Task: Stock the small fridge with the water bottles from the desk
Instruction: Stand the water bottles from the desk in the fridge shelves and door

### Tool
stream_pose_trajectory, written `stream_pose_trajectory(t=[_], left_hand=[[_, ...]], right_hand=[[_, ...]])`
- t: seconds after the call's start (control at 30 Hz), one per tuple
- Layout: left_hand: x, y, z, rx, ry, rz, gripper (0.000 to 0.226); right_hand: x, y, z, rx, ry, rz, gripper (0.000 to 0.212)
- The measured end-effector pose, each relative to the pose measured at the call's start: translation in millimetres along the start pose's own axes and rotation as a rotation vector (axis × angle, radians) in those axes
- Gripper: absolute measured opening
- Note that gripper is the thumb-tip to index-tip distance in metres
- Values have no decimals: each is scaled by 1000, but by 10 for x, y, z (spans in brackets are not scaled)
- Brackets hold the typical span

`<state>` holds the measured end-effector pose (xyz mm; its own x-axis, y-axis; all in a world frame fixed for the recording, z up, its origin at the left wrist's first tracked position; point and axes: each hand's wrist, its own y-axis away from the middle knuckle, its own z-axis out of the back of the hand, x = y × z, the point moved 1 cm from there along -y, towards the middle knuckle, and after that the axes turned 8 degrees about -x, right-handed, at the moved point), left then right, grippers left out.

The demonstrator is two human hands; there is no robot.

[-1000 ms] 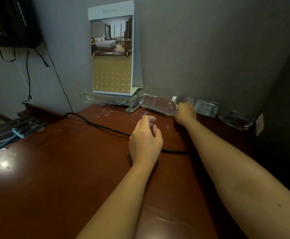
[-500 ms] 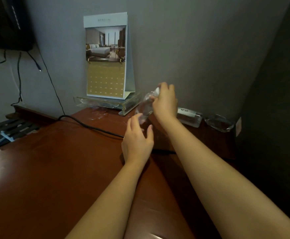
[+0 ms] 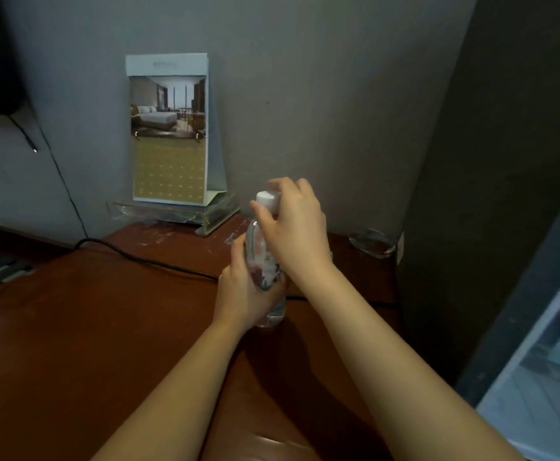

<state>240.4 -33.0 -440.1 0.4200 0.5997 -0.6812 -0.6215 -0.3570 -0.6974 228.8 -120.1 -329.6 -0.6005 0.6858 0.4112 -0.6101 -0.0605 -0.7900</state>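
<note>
I see the brown desk [image 3: 89,327] running to the wall, with a calendar stand [image 3: 169,128] at its back edge. My left grip [image 3: 242,294] wraps the lower body of the water bottle [image 3: 262,257], which is upright over the desk; whether its base touches I cannot tell. My right grip [image 3: 297,227] pinches the white cap [image 3: 267,197].

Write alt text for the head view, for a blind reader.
The left hand grips an upright clear water bottle and the right hand pinches its white cap, over a brown desk. A desk calendar stands behind.
</note>
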Motion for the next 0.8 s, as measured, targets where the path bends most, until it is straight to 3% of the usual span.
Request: stream_pose_trajectory(t=[0.33, 0.5, 0.8], left_hand=[[-24, -27, -8, 93, -38, 112, 60], [-109, 96, 50, 159, 35, 202, 81], [-532, 476, 432, 408, 59, 265, 77]], right_hand=[[36, 54, 134, 83, 51, 29, 25], [85, 129, 305, 122, 92, 63, 27], [333, 501, 782, 145, 164, 107, 25]])
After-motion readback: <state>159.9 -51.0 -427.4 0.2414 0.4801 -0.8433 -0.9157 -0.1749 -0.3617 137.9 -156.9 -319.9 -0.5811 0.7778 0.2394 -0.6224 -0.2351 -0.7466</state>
